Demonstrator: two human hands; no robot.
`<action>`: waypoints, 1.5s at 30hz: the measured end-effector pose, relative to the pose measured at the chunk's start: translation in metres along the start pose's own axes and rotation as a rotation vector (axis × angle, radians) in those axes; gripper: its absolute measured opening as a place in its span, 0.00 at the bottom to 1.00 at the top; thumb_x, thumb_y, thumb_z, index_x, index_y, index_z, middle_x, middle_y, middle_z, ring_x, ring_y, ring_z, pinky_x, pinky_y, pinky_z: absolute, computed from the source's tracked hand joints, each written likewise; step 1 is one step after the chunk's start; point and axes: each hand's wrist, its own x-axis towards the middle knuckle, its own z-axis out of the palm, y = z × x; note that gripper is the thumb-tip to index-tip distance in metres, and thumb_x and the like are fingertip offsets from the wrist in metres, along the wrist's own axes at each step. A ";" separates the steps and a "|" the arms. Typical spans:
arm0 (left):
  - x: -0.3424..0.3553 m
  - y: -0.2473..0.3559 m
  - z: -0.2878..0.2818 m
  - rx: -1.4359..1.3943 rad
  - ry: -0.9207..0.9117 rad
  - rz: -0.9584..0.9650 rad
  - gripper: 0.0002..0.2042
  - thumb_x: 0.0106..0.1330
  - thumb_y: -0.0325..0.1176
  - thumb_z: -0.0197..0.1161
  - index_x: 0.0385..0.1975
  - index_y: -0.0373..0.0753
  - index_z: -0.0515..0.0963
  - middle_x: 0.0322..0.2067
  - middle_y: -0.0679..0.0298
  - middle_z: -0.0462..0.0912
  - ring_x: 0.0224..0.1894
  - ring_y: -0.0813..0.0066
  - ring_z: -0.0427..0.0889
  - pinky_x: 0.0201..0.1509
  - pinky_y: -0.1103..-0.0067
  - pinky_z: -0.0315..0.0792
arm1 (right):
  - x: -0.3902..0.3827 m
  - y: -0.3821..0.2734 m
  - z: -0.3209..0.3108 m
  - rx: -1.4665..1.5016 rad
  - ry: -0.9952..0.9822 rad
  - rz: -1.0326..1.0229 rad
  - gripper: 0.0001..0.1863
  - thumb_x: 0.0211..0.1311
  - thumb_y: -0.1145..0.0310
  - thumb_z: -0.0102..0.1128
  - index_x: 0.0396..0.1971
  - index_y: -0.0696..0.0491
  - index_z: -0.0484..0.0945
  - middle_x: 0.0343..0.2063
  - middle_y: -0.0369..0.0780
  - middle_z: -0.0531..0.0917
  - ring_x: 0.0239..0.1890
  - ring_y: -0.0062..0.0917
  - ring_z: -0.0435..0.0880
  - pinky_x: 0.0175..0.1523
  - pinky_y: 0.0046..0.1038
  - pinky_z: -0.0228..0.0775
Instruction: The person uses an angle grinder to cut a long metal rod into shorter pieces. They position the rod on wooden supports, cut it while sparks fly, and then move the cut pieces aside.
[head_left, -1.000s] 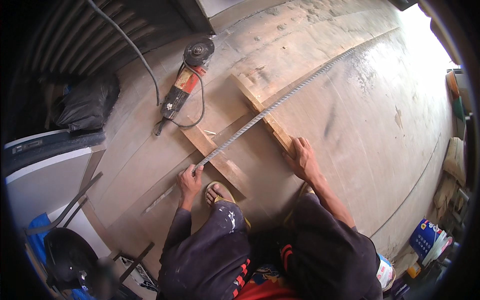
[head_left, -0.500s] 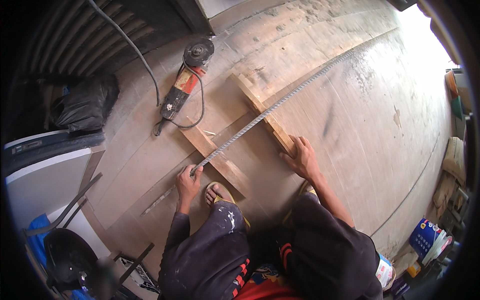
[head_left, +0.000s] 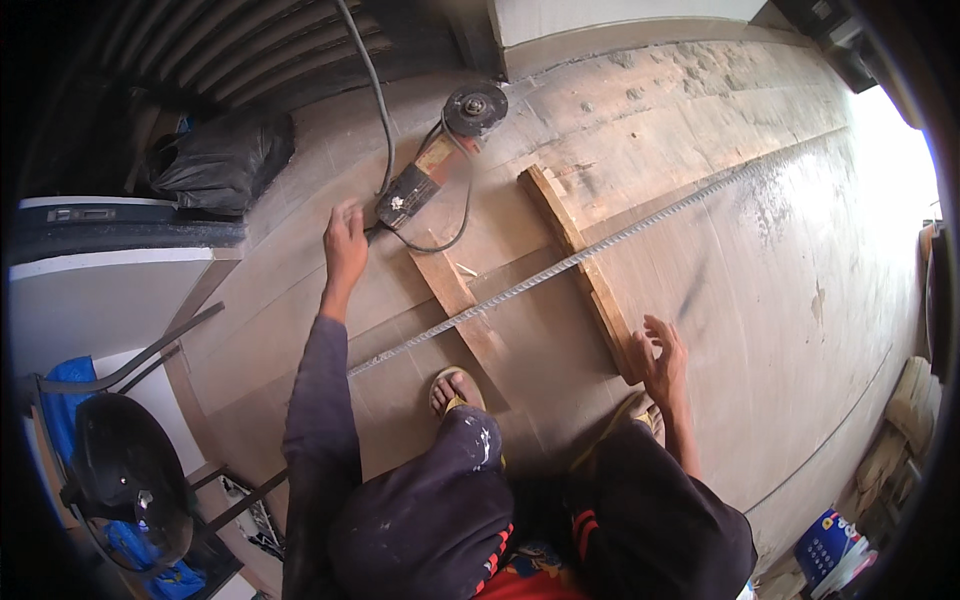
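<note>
My left hand (head_left: 344, 246) is lifted to the left of the angle grinder (head_left: 410, 190), just short of its rear end and cord, fingers loosely bent and apart, holding nothing. My right hand (head_left: 663, 360) hovers by the near end of the right wooden plank (head_left: 558, 215), fingers spread and bent, empty. A long ribbed steel bar (head_left: 532, 280) lies diagonally across that plank and a second, flatter board (head_left: 440, 280). The grinder has a dark disc and a red-and-black body, with a looped cord. My sandalled feet rest on the floor just nearer than the boards.
A black welding helmet (head_left: 125, 455) and blue material sit at lower left. A black bag (head_left: 215, 170) and hanging hose (head_left: 365, 70) are at upper left. At right are sacks (head_left: 910, 390), a blue-and-white bucket (head_left: 828, 545) and a thin bar or cable along the floor.
My left hand has let go of the bar and moved up toward the grinder. My right hand has released the plank and shifted slightly right and down. The camera view has shifted.
</note>
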 end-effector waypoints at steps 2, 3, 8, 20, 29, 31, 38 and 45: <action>0.036 0.005 0.006 -0.153 -0.147 -0.026 0.15 0.72 0.34 0.51 0.52 0.31 0.72 0.50 0.49 0.79 0.51 0.61 0.79 0.55 0.71 0.70 | -0.005 -0.003 0.001 -0.004 -0.007 -0.006 0.18 0.61 0.64 0.62 0.47 0.58 0.77 0.38 0.48 0.81 0.41 0.38 0.82 0.48 0.36 0.73; 0.054 -0.004 0.013 -0.257 -0.224 -0.049 0.16 0.72 0.34 0.51 0.53 0.32 0.72 0.51 0.51 0.78 0.53 0.63 0.78 0.56 0.71 0.69 | -0.007 -0.009 0.001 -0.006 -0.018 0.010 0.19 0.61 0.64 0.62 0.47 0.59 0.77 0.39 0.49 0.82 0.41 0.39 0.83 0.47 0.36 0.73; 0.107 -0.012 0.021 -0.491 -0.678 -0.383 0.21 0.65 0.42 0.61 0.55 0.38 0.74 0.52 0.58 0.76 0.58 0.70 0.72 0.59 0.71 0.66 | -0.013 -0.008 0.002 0.043 -0.047 0.031 0.19 0.62 0.63 0.62 0.48 0.60 0.77 0.41 0.49 0.82 0.44 0.39 0.82 0.49 0.36 0.72; 0.117 0.050 0.064 0.330 -0.690 0.103 0.34 0.37 0.47 0.79 0.43 0.30 0.77 0.39 0.45 0.83 0.44 0.55 0.83 0.48 0.70 0.75 | -0.013 -0.007 -0.002 0.011 -0.087 0.057 0.17 0.60 0.67 0.62 0.46 0.59 0.77 0.38 0.47 0.82 0.42 0.38 0.82 0.48 0.35 0.73; 0.080 0.068 0.043 0.000 -0.442 0.060 0.20 0.45 0.42 0.72 0.32 0.32 0.79 0.27 0.56 0.83 0.34 0.65 0.83 0.41 0.71 0.75 | -0.003 -0.026 -0.022 0.026 -0.057 -0.048 0.22 0.56 0.77 0.62 0.52 0.59 0.73 0.45 0.47 0.79 0.44 0.34 0.81 0.49 0.31 0.74; 0.071 0.079 0.028 -0.273 -0.544 -0.039 0.18 0.46 0.40 0.71 0.32 0.33 0.79 0.27 0.61 0.82 0.32 0.73 0.81 0.39 0.75 0.74 | 0.004 -0.034 -0.032 0.043 0.116 -0.124 0.26 0.54 0.77 0.64 0.55 0.58 0.71 0.45 0.47 0.78 0.44 0.34 0.81 0.49 0.32 0.74; -0.003 0.168 -0.037 -0.898 -0.782 -0.047 0.33 0.43 0.47 0.66 0.48 0.31 0.72 0.36 0.60 0.80 0.36 0.70 0.83 0.38 0.73 0.80 | 0.059 -0.134 -0.053 0.899 -0.069 -0.284 0.26 0.72 0.62 0.49 0.65 0.57 0.59 0.48 0.43 0.78 0.50 0.27 0.77 0.55 0.30 0.70; -0.071 0.237 -0.013 -0.976 -0.884 0.033 0.42 0.42 0.45 0.73 0.58 0.31 0.67 0.48 0.57 0.77 0.46 0.67 0.79 0.48 0.73 0.76 | 0.049 -0.184 -0.024 0.948 -0.261 -0.349 0.29 0.66 0.56 0.58 0.60 0.58 0.65 0.48 0.45 0.76 0.53 0.28 0.74 0.58 0.31 0.65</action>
